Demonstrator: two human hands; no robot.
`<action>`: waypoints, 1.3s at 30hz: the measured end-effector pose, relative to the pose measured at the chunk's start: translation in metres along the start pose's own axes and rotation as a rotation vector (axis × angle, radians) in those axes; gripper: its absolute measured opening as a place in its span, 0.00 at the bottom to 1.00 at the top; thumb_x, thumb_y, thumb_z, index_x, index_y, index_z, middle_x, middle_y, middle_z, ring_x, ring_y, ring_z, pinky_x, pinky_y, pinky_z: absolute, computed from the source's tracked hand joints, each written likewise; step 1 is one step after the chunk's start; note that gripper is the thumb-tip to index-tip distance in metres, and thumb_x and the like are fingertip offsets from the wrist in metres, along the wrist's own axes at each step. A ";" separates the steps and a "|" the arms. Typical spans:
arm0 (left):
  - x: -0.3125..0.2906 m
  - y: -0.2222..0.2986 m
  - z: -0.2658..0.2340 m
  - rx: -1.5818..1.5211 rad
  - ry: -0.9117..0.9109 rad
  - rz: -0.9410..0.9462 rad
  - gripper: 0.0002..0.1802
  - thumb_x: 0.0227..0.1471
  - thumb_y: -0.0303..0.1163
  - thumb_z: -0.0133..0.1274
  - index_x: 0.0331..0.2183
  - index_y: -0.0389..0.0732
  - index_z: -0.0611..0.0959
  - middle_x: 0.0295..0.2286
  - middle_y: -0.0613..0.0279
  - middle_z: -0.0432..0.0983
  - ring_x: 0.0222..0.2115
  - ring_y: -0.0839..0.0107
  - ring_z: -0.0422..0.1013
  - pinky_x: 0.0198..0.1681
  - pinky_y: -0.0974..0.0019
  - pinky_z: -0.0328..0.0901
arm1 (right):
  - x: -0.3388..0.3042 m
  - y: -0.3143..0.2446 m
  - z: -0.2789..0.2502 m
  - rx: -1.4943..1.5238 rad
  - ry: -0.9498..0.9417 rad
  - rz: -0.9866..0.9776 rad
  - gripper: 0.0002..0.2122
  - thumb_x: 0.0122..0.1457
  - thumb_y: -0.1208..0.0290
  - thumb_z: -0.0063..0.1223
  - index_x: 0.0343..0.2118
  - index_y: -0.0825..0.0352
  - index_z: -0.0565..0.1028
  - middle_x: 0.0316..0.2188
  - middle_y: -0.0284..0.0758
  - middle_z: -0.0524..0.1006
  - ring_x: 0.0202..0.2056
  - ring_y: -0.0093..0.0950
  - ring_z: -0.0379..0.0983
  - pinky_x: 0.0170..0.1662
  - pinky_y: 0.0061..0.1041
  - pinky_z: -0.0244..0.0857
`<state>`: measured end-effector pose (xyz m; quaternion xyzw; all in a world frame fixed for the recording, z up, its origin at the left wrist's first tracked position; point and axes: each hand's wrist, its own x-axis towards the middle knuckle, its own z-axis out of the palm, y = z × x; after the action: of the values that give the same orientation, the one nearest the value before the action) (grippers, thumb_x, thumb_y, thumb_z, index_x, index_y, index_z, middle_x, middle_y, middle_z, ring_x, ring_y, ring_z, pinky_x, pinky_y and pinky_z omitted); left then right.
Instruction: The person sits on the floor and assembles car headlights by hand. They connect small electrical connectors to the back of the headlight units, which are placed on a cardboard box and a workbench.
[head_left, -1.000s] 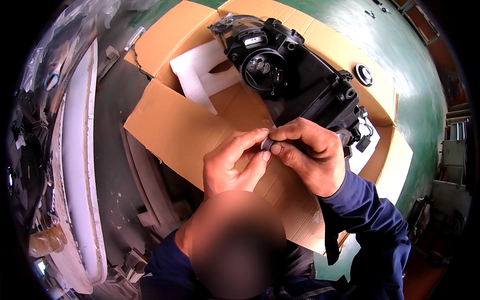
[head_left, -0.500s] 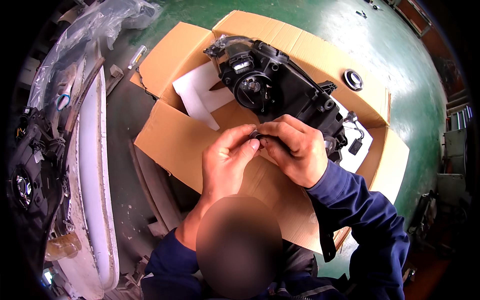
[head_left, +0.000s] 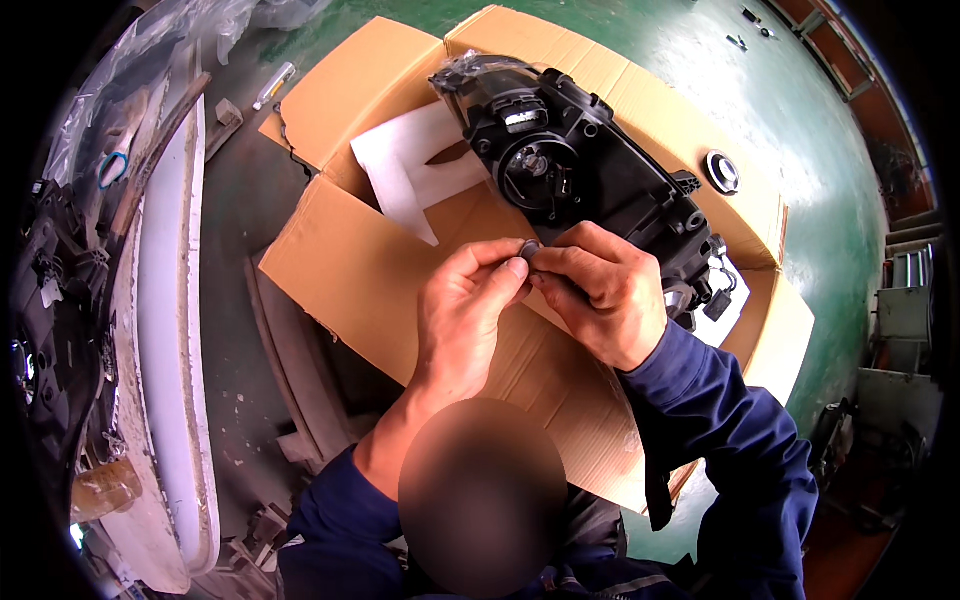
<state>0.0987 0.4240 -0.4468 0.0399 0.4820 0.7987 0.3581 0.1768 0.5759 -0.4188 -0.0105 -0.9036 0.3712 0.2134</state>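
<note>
In front of me, my left hand (head_left: 462, 315) and my right hand (head_left: 608, 292) meet at their fingertips. Both pinch a small dark round part (head_left: 529, 249); the fingers cover most of it, so its exact kind cannot be made out. Just beyond them a black car headlight assembly (head_left: 625, 178), back side up, rests across an open cardboard box (head_left: 335, 262). A round opening in its housing shows a bulb seat (head_left: 538, 172) inside. A short cable with a dark connector (head_left: 717, 304) hangs from its right end.
A black round cap (head_left: 721, 172) lies on the box's far right flap. White foam sheet (head_left: 385, 165) pokes out of the box. At left stand a long white panel (head_left: 170, 330), another dark headlight (head_left: 50, 330), scissors (head_left: 113, 168) and clear plastic wrap (head_left: 120, 70). A tube (head_left: 273, 86) lies on the floor.
The whole view has shifted slightly. Both hands stay together on the small round part, which now shows a little more between the fingertips. The headlight rests as before.
</note>
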 end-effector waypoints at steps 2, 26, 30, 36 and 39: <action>0.003 0.000 -0.002 0.012 0.000 0.009 0.11 0.62 0.24 0.52 0.46 0.32 0.80 0.39 0.61 0.80 0.39 0.76 0.75 0.46 0.71 0.70 | 0.006 0.000 0.000 -0.108 0.018 -0.088 0.11 0.46 0.83 0.66 0.35 0.69 0.82 0.29 0.37 0.76 0.29 0.35 0.75 0.33 0.30 0.71; 0.026 0.001 -0.001 -0.020 -0.042 0.070 0.16 0.63 0.24 0.48 0.52 0.33 0.78 0.42 0.60 0.78 0.40 0.75 0.76 0.46 0.69 0.71 | 0.036 -0.023 -0.026 -0.658 -0.261 -0.179 0.20 0.48 0.72 0.62 0.48 0.61 0.79 0.29 0.32 0.69 0.33 0.32 0.70 0.35 0.31 0.65; 0.032 -0.006 -0.002 -0.061 -0.040 0.075 0.15 0.63 0.24 0.48 0.51 0.32 0.79 0.41 0.60 0.79 0.39 0.74 0.76 0.46 0.69 0.71 | 0.034 -0.020 -0.023 -0.654 -0.249 -0.185 0.20 0.47 0.72 0.62 0.46 0.62 0.79 0.32 0.32 0.70 0.36 0.33 0.70 0.39 0.31 0.64; 0.030 -0.007 -0.013 0.062 -0.066 0.055 0.15 0.64 0.23 0.45 0.50 0.31 0.79 0.43 0.56 0.79 0.43 0.70 0.76 0.50 0.64 0.71 | 0.026 -0.014 -0.018 -0.631 -0.173 -0.301 0.16 0.48 0.72 0.59 0.42 0.64 0.80 0.47 0.35 0.75 0.48 0.34 0.72 0.51 0.33 0.66; 0.018 -0.002 -0.010 0.154 -0.051 0.099 0.15 0.64 0.23 0.45 0.49 0.31 0.80 0.43 0.56 0.80 0.43 0.68 0.77 0.50 0.63 0.71 | 0.018 -0.011 -0.018 -0.627 -0.183 -0.323 0.16 0.49 0.72 0.58 0.43 0.66 0.80 0.51 0.36 0.76 0.51 0.35 0.72 0.55 0.35 0.65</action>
<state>0.0826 0.4278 -0.4587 0.1113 0.5301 0.7746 0.3264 0.1690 0.5831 -0.3929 0.1008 -0.9789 0.0372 0.1739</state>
